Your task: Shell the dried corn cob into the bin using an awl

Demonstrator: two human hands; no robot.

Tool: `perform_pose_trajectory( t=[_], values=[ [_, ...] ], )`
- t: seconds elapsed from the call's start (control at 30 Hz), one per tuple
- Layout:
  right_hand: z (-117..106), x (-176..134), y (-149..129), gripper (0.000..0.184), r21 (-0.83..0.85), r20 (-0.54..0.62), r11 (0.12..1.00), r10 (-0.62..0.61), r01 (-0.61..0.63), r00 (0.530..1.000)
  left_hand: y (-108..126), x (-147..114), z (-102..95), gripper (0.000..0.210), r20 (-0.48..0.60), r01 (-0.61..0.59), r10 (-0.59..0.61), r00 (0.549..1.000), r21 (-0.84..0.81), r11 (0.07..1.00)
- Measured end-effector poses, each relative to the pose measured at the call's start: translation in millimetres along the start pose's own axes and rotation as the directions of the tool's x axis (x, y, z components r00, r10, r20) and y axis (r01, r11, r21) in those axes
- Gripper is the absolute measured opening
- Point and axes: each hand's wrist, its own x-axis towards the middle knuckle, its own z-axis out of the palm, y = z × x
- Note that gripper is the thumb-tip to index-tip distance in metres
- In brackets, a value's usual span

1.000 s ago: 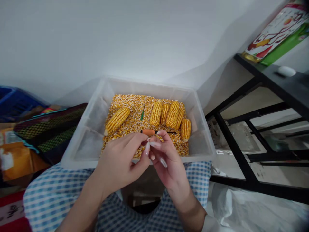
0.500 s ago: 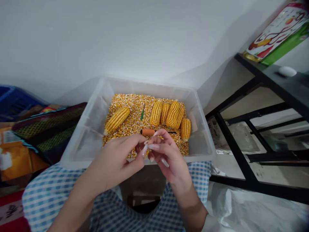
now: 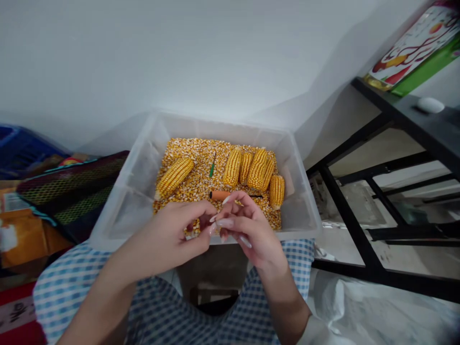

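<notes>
My left hand and my right hand meet at the fingertips above the near edge of a clear plastic bin. Both are closed in a pinch, and whatever lies between the fingers is too small or hidden to name. Beneath them spreads a bed of loose corn kernels. One corn cob lies at the left; several more cobs are grouped at the right. An orange-handled tool with a dark shaft rests just beyond my fingers, partly covered. Farther back is a thin green-handled tool.
The bin sits over my knees in blue checked cloth, against a white wall. To the right stands a black metal rack with a white plastic bag below. A mesh bag and cardboard box are at the left.
My hands have shifted slightly left, with the left fingers drawing back a little. Fingertips still meet. The cobs and both tools lie where they were.
</notes>
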Motion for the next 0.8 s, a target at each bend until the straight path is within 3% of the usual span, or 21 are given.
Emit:
perform_pose_trajectory(
  t=[0.8],
  values=[
    [0.7, 0.5, -0.2, 0.030, -0.026, -0.035, 1.000, -0.012, 0.011, 0.999, -6.4, -1.9, 2.2, 0.019, 0.001, -0.014, 0.014, 1.000, -0.012, 1.000]
  ],
)
